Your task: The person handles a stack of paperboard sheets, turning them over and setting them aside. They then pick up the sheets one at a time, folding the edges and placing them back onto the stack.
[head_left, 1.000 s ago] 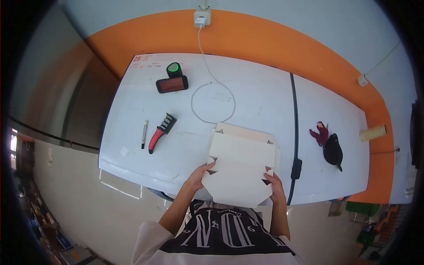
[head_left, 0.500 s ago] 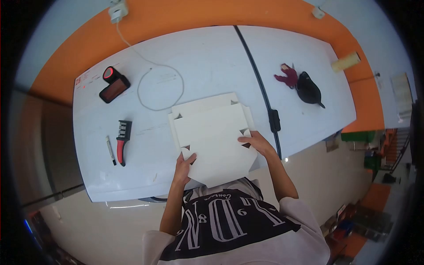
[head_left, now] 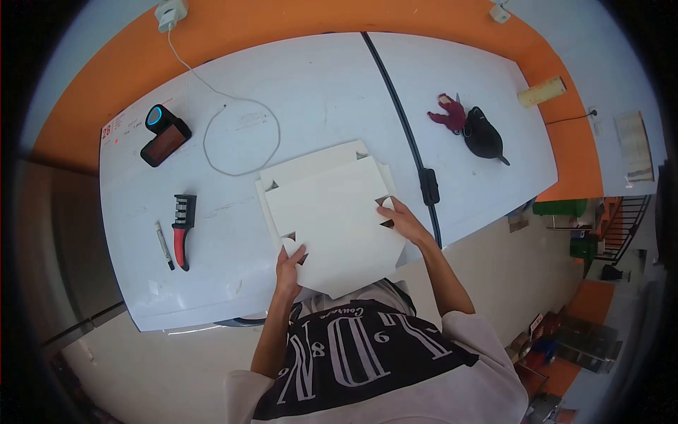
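Note:
A white cardboard box blank (head_left: 332, 219), partly folded with notched corners and small side flaps, lies at the front edge of the table against my shirt. My left hand (head_left: 288, 270) grips its near left side, with the thumb on top beside a raised flap. On the opposite side, my right hand (head_left: 404, 220) pinches the flap next to a dark notch. The fingers under the cardboard are hidden from view on both sides.
On the white table (head_left: 318, 92) a red-and-black knife sharpener (head_left: 183, 232) and a marker (head_left: 164, 245) lie left. A black device (head_left: 166, 136) and a white cable (head_left: 278, 134) sit farther back. Right of the black cord (head_left: 402, 106) are a maroon item (head_left: 448, 113) and a black pouch (head_left: 484, 136).
The view has shifted slightly, so the table items appear a little farther left. The device's ring light has turned from red to blue. Both hands keep their hold on the cardboard.

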`<action>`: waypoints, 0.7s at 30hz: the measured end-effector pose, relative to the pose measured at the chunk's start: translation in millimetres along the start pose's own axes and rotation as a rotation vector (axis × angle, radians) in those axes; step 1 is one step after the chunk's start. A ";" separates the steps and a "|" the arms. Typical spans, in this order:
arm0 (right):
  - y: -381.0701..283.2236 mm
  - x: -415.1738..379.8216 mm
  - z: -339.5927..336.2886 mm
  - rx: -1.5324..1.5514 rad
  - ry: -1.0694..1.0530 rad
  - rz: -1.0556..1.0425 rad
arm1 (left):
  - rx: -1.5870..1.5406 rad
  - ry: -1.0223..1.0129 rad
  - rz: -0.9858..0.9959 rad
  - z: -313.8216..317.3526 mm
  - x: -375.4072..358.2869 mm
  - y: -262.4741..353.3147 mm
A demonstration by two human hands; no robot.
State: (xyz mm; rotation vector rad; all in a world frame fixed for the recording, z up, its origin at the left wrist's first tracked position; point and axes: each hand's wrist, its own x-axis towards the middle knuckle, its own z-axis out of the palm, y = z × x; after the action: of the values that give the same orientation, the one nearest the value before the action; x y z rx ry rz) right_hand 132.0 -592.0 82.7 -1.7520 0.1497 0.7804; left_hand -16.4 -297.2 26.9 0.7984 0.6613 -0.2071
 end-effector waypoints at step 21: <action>36.7 -5.8 11.4 0.903 -0.160 0.096 | -0.652 -0.285 -0.102 -33.6 2.5 -2.9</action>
State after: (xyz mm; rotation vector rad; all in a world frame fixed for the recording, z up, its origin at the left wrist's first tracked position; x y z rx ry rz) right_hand 105.2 -595.8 54.8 -0.8305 0.4089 0.7523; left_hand -31.4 -274.8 6.5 0.1044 0.4552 -0.1783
